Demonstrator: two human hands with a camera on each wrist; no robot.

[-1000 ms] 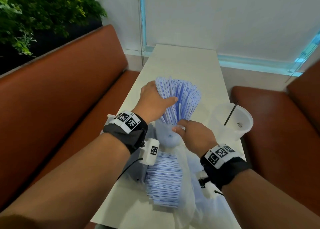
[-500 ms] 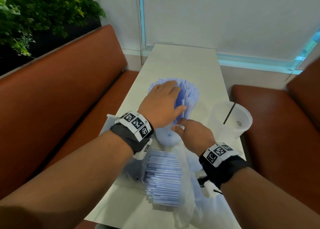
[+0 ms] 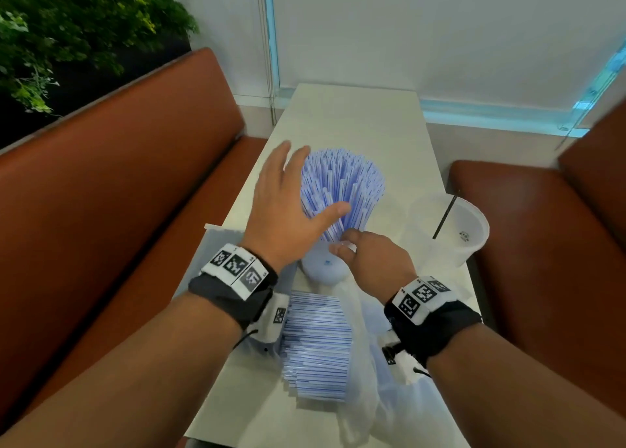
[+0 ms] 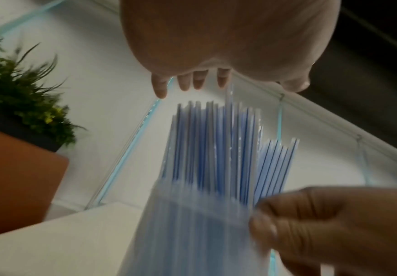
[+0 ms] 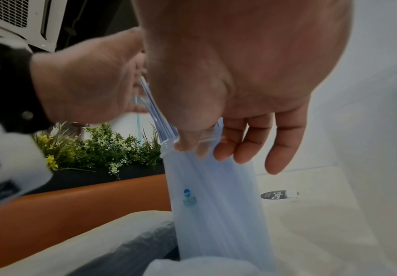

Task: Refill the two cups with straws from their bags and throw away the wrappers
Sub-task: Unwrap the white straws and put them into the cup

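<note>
A frosted cup (image 3: pixel 325 268) stands mid-table, packed with a fan of blue-and-white wrapped straws (image 3: pixel 345 183). My left hand (image 3: pixel 291 193) is open with fingers spread, its palm by the left side of the fan and its thumb touching the straws. In the left wrist view the fingertips (image 4: pixel 192 82) hang above the straw tops (image 4: pixel 216 149). My right hand (image 3: pixel 369 254) pinches the cup at its rim (image 5: pixel 185 143). A second frosted cup (image 3: pixel 464 230) on the right holds one black straw (image 3: pixel 445 217). A bag of straws (image 3: pixel 315 346) lies flat near me.
Crumpled clear plastic wrapping (image 3: pixel 366 396) lies beside the flat bag at the table's near right. The narrow white table (image 3: pixel 355 118) runs between two orange benches (image 3: pixel 118 193). Green plants (image 3: pixel 67 23) stand behind the left bench.
My left hand moved from the fan's left side onto the straw tops, then drew back to the left with its fingers spread. The right hand stayed at the cup's rim.
</note>
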